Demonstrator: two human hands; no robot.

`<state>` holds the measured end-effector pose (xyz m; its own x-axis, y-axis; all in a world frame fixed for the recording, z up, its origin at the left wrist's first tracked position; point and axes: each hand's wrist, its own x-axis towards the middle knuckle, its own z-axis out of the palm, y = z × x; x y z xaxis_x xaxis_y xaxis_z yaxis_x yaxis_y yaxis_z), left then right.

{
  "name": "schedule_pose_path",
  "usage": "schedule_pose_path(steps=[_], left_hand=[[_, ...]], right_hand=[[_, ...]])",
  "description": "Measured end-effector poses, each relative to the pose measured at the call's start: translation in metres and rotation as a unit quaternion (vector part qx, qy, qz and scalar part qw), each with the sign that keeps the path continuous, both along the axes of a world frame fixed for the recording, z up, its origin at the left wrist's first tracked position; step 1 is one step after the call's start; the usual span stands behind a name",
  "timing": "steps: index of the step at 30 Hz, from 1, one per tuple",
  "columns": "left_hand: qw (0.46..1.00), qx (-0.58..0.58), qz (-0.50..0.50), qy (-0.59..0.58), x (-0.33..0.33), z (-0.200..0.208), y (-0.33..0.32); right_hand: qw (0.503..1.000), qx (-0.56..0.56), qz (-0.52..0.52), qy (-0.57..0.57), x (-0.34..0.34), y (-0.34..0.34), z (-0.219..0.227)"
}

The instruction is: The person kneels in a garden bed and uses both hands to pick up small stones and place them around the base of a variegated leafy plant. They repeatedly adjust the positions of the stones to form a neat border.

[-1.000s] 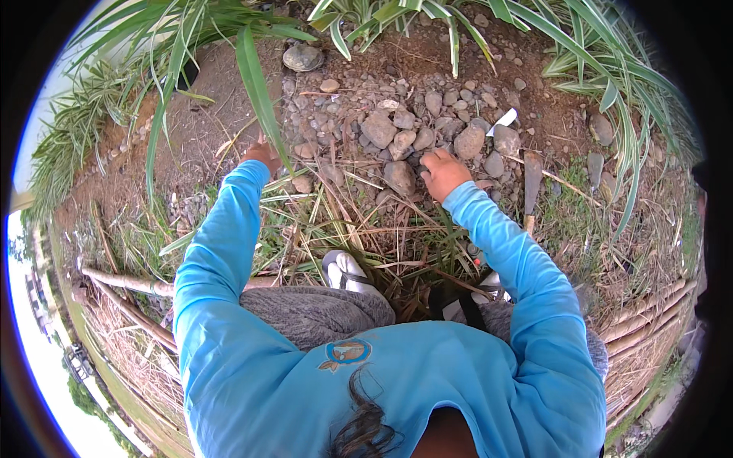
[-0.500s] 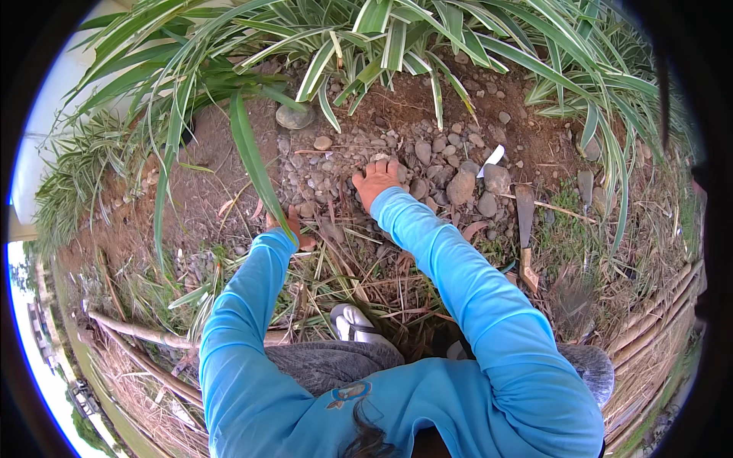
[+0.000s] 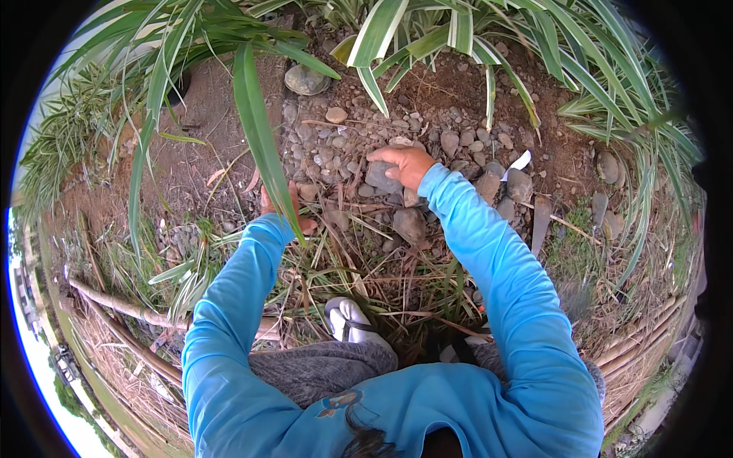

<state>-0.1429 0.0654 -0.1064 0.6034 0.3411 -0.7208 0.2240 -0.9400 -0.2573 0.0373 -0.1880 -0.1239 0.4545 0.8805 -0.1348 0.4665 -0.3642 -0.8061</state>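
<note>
My right hand [image 3: 406, 165] is over the stone patch, its thumb and forefinger stretched out to the left and spread apart. Right under the thumb is a grey stone [image 3: 381, 178]; no stone is plainly gripped. A larger brown-grey stone [image 3: 410, 225] rests nearer me, below the wrist. My left hand [image 3: 308, 226] lies low on the ground at the left edge of the pebbles [image 3: 321, 153], fingers apart. A long green leaf [image 3: 258, 126] crosses in front and hides its middle.
Striped leafy plants [image 3: 379, 34] overhang the far side. A rounded stone [image 3: 307, 79] lies beneath them. On the right are a white scrap [image 3: 517, 163] and a flat blade [image 3: 540, 223], its lower end hidden by my arm. Bamboo poles [image 3: 137, 311] lie at the left.
My right hand has shifted right and turned, its fingers now pointing left. Larger stones show beside and nearer me than it. My left hand stays by the leaf. The view has moved slightly.
</note>
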Motion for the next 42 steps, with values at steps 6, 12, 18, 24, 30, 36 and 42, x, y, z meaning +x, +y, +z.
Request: schedule_pose_path(steps=[6, 12, 18, 24, 30, 36, 42], left_hand=[[0.999, -0.013, -0.006, 0.03, 0.005, 0.003, 0.0], [0.997, -0.068, 0.02, -0.004, -0.003, 0.003, 0.005], [0.995, -0.096, 0.033, -0.01, -0.004, 0.002, 0.004], [0.993, -0.11, 0.021, 0.034, -0.003, -0.006, 0.006], [0.853, 0.266, -0.33, -0.304, -0.021, -0.029, 0.014], [0.732, 0.413, -0.398, -0.369, -0.027, -0.033, 0.015], [0.74, 0.389, -0.398, -0.378, -0.033, -0.039, 0.014]], right_hand=[[0.998, 0.03, -0.053, -0.027, 0.026, 0.004, -0.005], [0.943, -0.186, 0.06, -0.27, -0.021, 0.009, 0.034], [0.989, -0.058, -0.09, -0.106, 0.011, 0.036, 0.024], [0.953, 0.115, -0.204, -0.193, 0.082, 0.104, -0.019], [0.938, 0.04, -0.191, -0.285, 0.11, 0.149, -0.03], [0.978, -0.006, -0.096, -0.185, 0.12, 0.146, -0.034], [0.974, -0.071, -0.152, -0.154, 0.122, 0.151, -0.042]])
